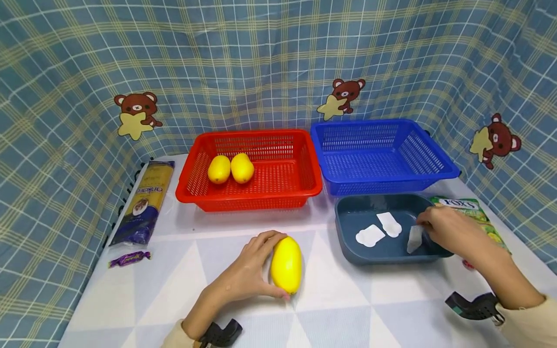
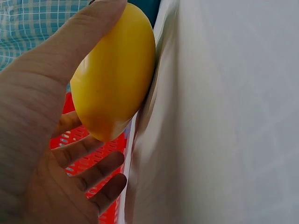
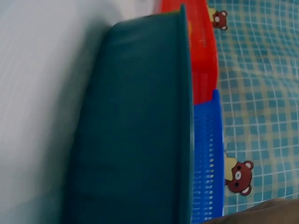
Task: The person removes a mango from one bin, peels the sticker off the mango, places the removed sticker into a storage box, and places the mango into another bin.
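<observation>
My left hand [image 1: 248,270] holds a smooth yellow oval fruit [image 1: 286,265] low over the white tabletop. Its thumb lies at the near end and the fingertips at the far end. In the left wrist view the thumb crosses the fruit [image 2: 114,74], with other fingers [image 2: 100,170] spread below it. Over the right side of a dark teal tub [image 1: 374,257], my right hand [image 1: 450,229] pinches a whitish flat piece [image 1: 415,239]. Two similar white pieces [image 1: 371,236] lie on the tub floor. In the right wrist view the tub wall [image 3: 135,116] hides the fingers.
Behind stand a red basket [image 1: 248,199] with two yellow fruits [image 1: 230,168] and a blue basket [image 1: 391,186]. A blue-and-gold packet [image 1: 143,205] and a purple wrapped candy [image 1: 129,258] lie at left. A green Fox's bag [image 1: 483,220] sits right of the tub.
</observation>
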The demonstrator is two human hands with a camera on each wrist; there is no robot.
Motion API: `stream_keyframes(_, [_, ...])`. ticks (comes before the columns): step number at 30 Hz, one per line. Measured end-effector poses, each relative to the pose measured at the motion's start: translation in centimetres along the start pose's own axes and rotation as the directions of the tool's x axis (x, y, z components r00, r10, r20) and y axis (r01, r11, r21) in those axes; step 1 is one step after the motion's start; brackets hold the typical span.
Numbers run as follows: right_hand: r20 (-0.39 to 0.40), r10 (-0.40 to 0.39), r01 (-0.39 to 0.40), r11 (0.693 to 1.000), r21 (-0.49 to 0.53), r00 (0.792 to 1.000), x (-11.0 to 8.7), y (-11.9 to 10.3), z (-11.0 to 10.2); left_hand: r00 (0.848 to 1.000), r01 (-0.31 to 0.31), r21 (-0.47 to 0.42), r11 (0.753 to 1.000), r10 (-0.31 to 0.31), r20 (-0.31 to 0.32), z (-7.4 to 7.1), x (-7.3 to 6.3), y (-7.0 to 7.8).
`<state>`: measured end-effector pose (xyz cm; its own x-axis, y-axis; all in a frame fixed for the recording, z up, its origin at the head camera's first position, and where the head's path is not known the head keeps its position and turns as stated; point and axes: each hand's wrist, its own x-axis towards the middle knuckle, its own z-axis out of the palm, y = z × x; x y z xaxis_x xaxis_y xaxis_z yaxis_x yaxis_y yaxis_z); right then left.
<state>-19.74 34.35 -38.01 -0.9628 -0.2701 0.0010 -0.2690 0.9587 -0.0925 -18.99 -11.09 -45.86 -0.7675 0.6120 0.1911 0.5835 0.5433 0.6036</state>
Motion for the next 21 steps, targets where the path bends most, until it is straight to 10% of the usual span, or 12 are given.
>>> stream_keyframes(21, [-0.213,-0.087,0.103,0.993,0.062,0.973,0.1,-3.5,-1.0,1.0,0.01,0.008,1.0,-0.011,0.017,-0.2,-0.1,0.0])
